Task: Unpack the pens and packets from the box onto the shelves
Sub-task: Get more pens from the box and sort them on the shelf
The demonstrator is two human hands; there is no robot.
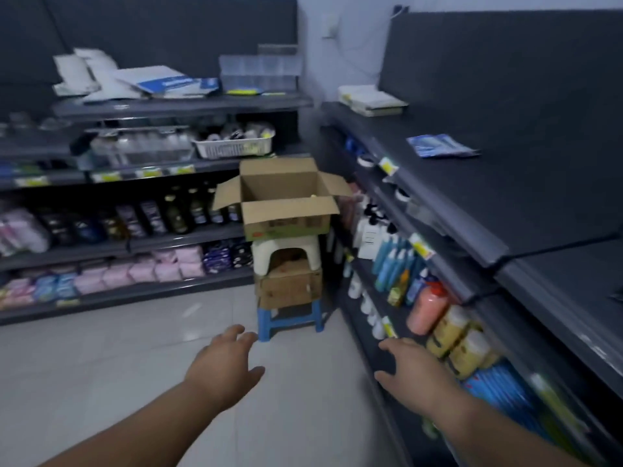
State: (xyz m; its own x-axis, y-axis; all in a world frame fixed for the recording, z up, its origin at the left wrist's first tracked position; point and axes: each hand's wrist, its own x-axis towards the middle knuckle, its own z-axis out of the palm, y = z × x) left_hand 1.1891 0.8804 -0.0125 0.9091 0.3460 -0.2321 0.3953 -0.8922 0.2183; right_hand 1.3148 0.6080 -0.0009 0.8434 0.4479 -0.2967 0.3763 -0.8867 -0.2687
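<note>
An open cardboard box (pixel 286 210) with its flaps spread stands on a white stool (pixel 286 252) in the corner between two dark shelf units. What lies inside it is hidden from here. A blue packet (pixel 440 146) lies on the top shelf (pixel 472 197) of the right unit. My left hand (pixel 224 365) and my right hand (pixel 413 369) are both stretched forward over the floor, fingers relaxed and empty, well short of the box.
Under the white stool sit a closed carton (pixel 288 284) and a blue stool (pixel 290 318). The left shelves (pixel 135 241) carry bottles, pink packs and a white basket (pixel 234 148). Bottles (pixel 428 308) crowd the right unit's lower shelves. Pale tiled floor (pixel 101 365) lies ahead.
</note>
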